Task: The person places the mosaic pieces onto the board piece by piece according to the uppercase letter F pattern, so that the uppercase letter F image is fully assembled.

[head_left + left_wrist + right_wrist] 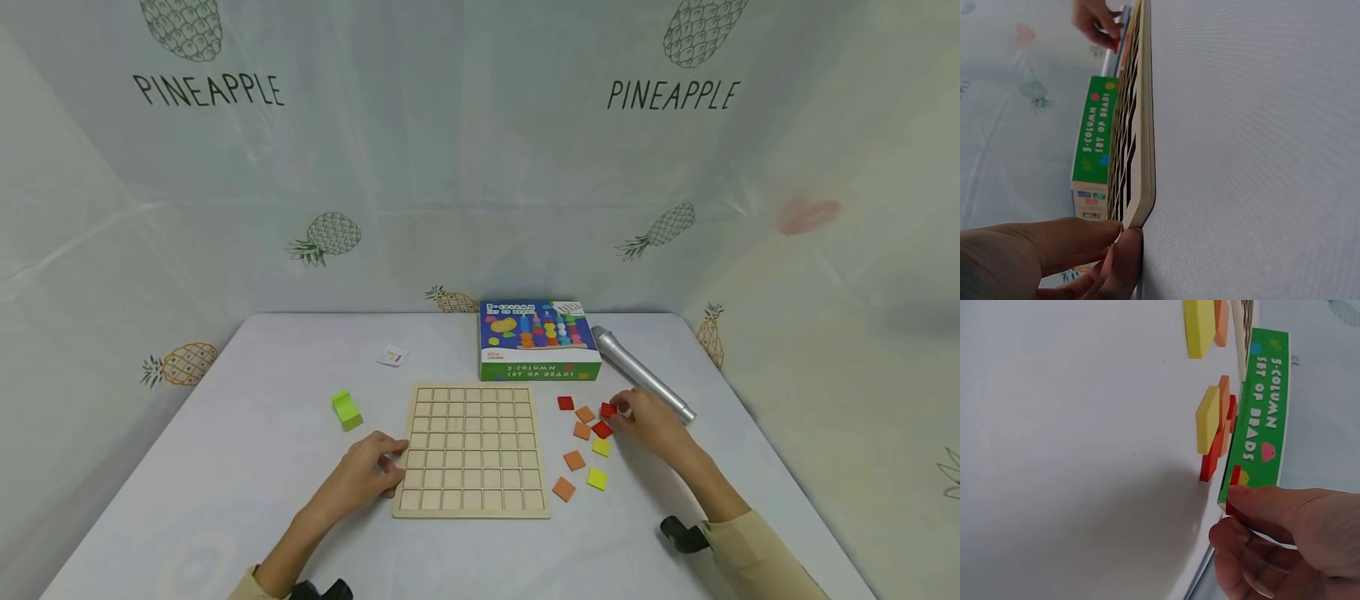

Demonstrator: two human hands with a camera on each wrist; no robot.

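A square wooden grid board (469, 452) lies flat on the white table, its squares bare. At its left edge, my left hand (369, 467) pinches the rim between thumb and fingers; the left wrist view shows the fingertips (1127, 245) at the board's corner. Off to the right, my right hand (649, 423) pinches a red square tile (1232, 499) between thumb and fingertips, apart from the table in the right wrist view. Near that hand lie two more red tiles (566, 403), several orange tiles (574, 460) and two yellow tiles (597, 478).
Behind the board stands a bead-set box (540, 342), blue on top with a green side. A silver cylinder shaped like a microphone (643, 373) lies beyond my right hand. Left of the board are a lime-green block (347, 410) and a small white card (392, 356).
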